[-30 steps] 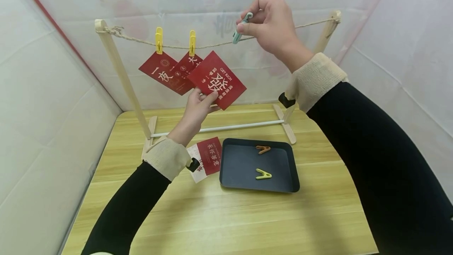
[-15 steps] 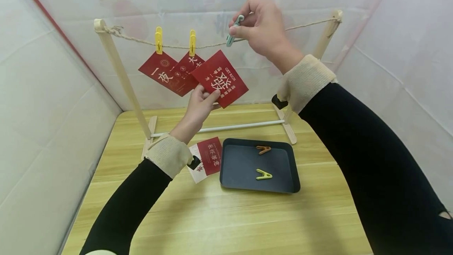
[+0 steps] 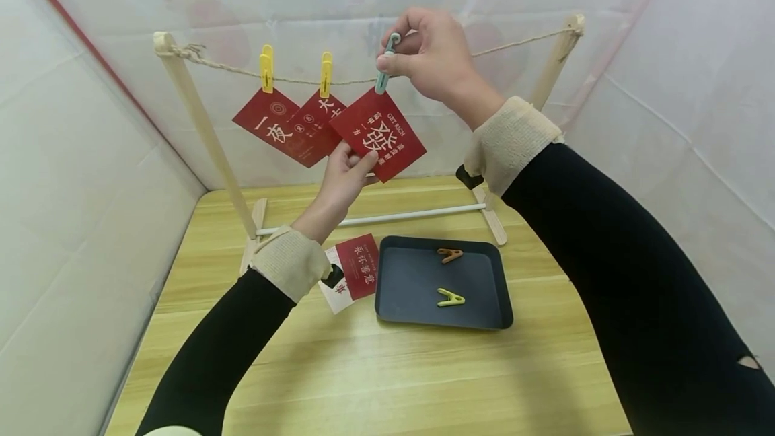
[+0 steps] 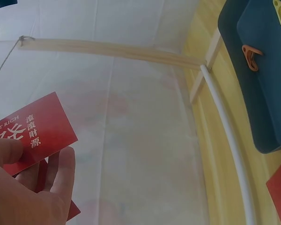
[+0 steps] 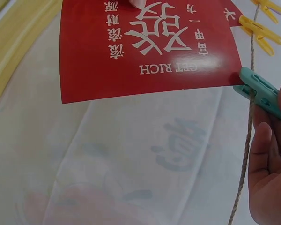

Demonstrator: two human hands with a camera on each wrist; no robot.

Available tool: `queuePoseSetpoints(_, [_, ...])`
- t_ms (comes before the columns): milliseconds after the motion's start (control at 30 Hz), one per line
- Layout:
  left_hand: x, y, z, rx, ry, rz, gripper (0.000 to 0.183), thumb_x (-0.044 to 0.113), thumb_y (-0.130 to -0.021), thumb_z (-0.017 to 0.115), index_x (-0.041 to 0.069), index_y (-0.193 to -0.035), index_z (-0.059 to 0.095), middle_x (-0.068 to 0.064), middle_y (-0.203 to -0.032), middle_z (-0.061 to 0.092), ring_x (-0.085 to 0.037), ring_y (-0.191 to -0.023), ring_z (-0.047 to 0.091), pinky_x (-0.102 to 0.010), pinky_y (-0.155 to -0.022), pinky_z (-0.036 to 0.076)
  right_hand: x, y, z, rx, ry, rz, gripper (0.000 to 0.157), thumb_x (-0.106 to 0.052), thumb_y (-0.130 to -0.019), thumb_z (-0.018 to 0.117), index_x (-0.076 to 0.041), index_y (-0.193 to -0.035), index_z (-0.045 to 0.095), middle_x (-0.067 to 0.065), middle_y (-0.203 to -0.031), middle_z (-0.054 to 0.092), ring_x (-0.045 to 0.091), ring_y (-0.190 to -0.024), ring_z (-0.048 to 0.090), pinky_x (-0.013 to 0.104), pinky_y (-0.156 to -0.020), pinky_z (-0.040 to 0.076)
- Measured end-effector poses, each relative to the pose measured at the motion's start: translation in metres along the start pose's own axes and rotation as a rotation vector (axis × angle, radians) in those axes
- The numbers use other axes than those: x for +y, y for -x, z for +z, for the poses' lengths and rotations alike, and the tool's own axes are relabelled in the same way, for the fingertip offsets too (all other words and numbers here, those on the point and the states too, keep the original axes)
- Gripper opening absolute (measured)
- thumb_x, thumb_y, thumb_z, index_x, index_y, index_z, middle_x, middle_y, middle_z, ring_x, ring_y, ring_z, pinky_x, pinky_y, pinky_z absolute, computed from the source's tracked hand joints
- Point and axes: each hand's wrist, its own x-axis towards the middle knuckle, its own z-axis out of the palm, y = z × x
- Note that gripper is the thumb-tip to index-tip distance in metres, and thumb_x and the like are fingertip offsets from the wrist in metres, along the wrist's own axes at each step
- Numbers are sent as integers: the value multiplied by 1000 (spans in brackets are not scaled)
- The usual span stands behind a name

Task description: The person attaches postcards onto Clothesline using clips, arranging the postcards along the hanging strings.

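A red card with white characters and "GET RICH" is pinched along its lower edge by my left hand, thumb in front. My right hand pinches a teal clothespin at the twine. In the right wrist view the clothespin straddles the twine, its tips at the card's upper corner. Whether the tips have closed on the card is hard to tell. To the left, two yellow clothespins hold two other red cards on the twine; my held card overlaps one of them.
The twine runs between two wooden posts, joined low down by a white rod. On the wooden table stands a dark tray with an orange clothespin and a yellow-green one. Red and white cards lie beside it.
My right hand has moved left and down with the teal clothespin, bringing it to the card's top corner. My left hand has shifted the card slightly right.
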Motion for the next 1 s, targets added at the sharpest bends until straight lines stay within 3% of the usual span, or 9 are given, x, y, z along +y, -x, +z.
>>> queuePoseSetpoints(400, [1,3,3,-7,12,-14,38,15,-102,56,14,-139,46,-10,-131,63,-25,-116,65,-44,-94,56,2,0,3,-69,-20,13,25,-18,-89,76,-11,-109,62,5,-103,75,13,-98,70,28,-96,50])
queuePoseSetpoints(667, [1,3,0,-11,4,11,38,14,-103,55,14,-140,45,-10,-131,63,-25,-116,65,-44,-94,56,1,1,2,-87,7,29,46,-24,-89,76,-16,-132,61,3,-113,74,11,-104,69,29,-95,49])
queuePoseSetpoints(1000, [-2,5,-1,2,12,-13,36,14,-103,55,11,-138,45,-12,-127,62,-25,-115,64,-43,-94,56,3,2,1,-113,25,4,70,-26,-90,76,-21,-152,43,4,-122,72,9,-113,66,29,-102,48])
